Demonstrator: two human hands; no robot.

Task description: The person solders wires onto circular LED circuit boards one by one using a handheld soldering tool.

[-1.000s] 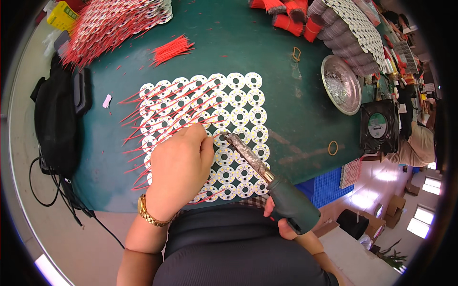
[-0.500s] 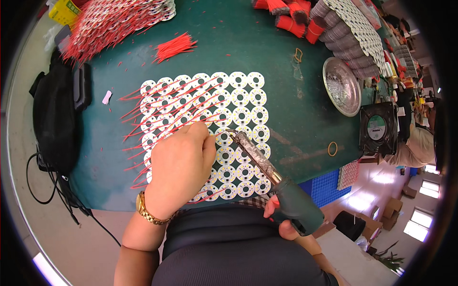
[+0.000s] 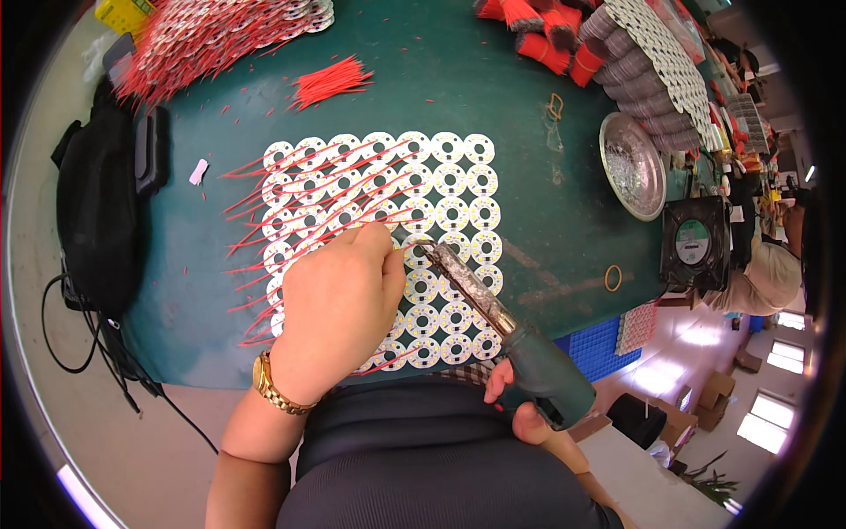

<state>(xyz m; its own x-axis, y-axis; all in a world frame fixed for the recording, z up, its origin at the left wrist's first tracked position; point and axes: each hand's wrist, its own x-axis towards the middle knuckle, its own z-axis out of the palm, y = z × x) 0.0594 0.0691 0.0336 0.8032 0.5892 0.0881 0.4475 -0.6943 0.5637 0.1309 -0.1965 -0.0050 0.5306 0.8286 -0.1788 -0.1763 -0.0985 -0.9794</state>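
A sheet of round white LED boards (image 3: 452, 214) lies on the green table, with thin red wires (image 3: 256, 212) slanting across its left part. Over the middle of the sheet my left hand (image 3: 339, 286) is closed in a pinch. A thin wire, apparently red, shows at its fingertips; the fingers hide most of it. My right hand (image 3: 520, 407) grips the dark green handle of a soldering iron (image 3: 548, 375). The iron's tip meets a board just right of my left fingertips.
A loose bundle of red wires (image 3: 330, 82) lies beyond the sheet. Wired boards (image 3: 220, 40) are piled far left, bare boards (image 3: 656, 66) stacked far right. A metal dish (image 3: 633, 167) and a small fan (image 3: 694, 242) stand at right, a black bag (image 3: 99, 212) at left.
The view has shifted slightly. My left hand and the iron's tip stay at nearly the same board, with little visible movement.
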